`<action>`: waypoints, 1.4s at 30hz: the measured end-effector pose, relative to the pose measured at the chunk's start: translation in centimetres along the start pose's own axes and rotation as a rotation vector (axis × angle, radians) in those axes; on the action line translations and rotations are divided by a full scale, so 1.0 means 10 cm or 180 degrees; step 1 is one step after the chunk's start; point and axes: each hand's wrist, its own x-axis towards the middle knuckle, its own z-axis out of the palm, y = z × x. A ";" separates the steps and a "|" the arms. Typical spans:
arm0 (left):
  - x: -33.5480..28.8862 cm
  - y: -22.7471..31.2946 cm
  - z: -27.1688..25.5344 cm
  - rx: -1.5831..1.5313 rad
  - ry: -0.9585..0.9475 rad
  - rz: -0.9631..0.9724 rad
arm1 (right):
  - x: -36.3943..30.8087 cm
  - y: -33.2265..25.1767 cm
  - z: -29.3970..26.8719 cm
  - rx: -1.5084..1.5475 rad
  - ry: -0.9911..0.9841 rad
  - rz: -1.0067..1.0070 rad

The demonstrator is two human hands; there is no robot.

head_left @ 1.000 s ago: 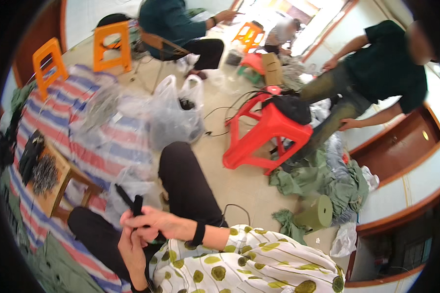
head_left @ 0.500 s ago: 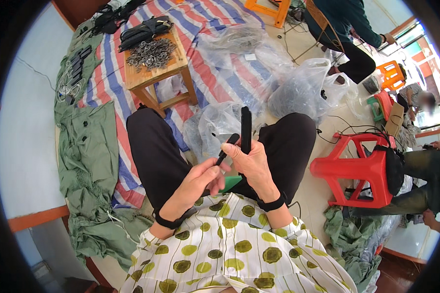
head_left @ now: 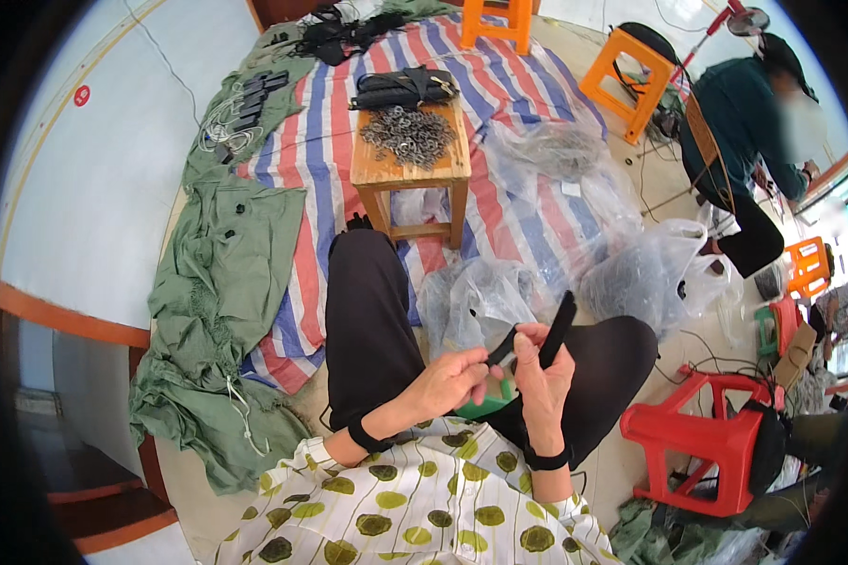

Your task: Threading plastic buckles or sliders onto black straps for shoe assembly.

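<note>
Above my lap, both hands are on a black strap [head_left: 558, 328]. Its long flat end rises out of my right hand [head_left: 543, 384], whose fingers are wrapped round it. A shorter black length bends across to my left hand [head_left: 448, 386], which pinches it with thumb and fingertips. Whether both lengths are one piece cannot be told. Part of a green object [head_left: 485, 405] shows under my hands. Beyond my knees, a wooden stool [head_left: 372, 173] bears a heap of small metal rings [head_left: 407, 137] and a black bundle [head_left: 403, 88].
Clear plastic bags [head_left: 636, 282] with dark contents lie on the striped sheet [head_left: 325, 202] and floor. At right stands a red stool [head_left: 693, 424]; a person [head_left: 740, 122] sits at the far right, near an orange stool [head_left: 631, 80]. Green cloth [head_left: 226, 282] lies at left.
My view has swung, so the scene sits farther right and lower. The long strap end now leans right instead of standing upright, and the short length is bent over between my hands.
</note>
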 end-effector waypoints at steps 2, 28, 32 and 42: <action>-0.04 0.08 -0.02 0.0354 -0.0084 -0.0010 | -0.03 -0.05 0.01 0.0357 -0.0308 0.0809; 1.50 0.61 -2.93 0.3921 0.3350 0.1740 | 0.11 0.20 0.09 0.0727 -0.0199 0.1191; 1.67 0.64 -2.90 0.3529 0.3229 0.1711 | 0.14 0.17 0.03 0.0782 -0.0213 0.1258; 1.50 0.48 -3.24 0.3334 0.2687 0.2096 | 0.10 0.41 0.09 0.0486 -0.0258 0.1250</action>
